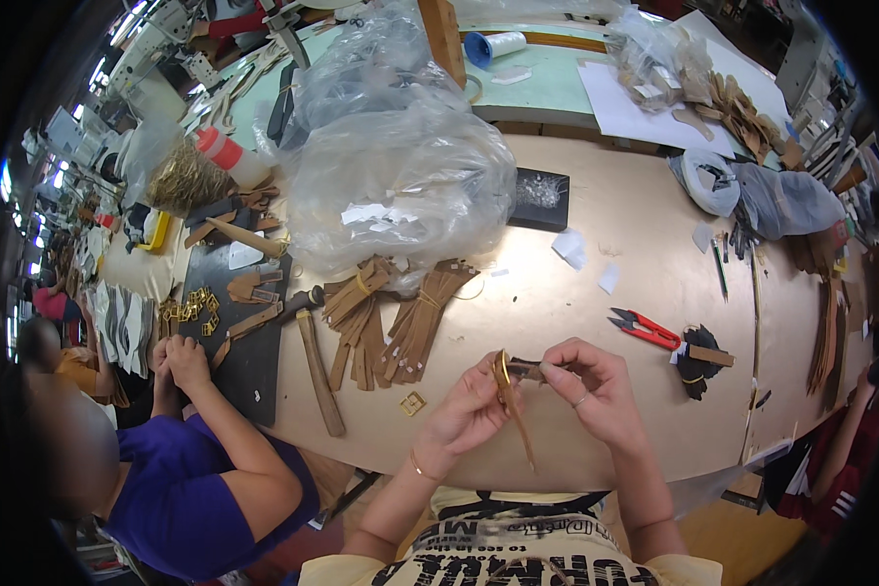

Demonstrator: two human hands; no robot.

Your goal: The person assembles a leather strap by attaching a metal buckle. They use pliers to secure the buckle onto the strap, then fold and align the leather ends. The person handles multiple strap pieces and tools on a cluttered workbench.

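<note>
Both hands meet above the near edge of the table, round a narrow brown leather strap (524, 436). My left hand (467, 402) pinches it beside a gold-coloured metal piece (502, 367), which looks like a buckle; one strap end hangs below the fingers. With thumb and fingertips, my right hand (598, 388) grips the darker end of the strap, to the right of the metal. Its fingers partly hide that end. A loose gold buckle (413, 402) lies left of my left hand. Red-handled thread snips (648, 329) rest beyond my right hand, beside a dark bundle of strips (696, 363).
Bundled brown leather straps (425, 327) and a hammer (319, 376) lie to the left. A big clear plastic bag (391, 186) and a black tray (540, 200) stand farther back. On the left, a co-worker in purple (205, 488) sits by a dark board with gold buckles (201, 308).
</note>
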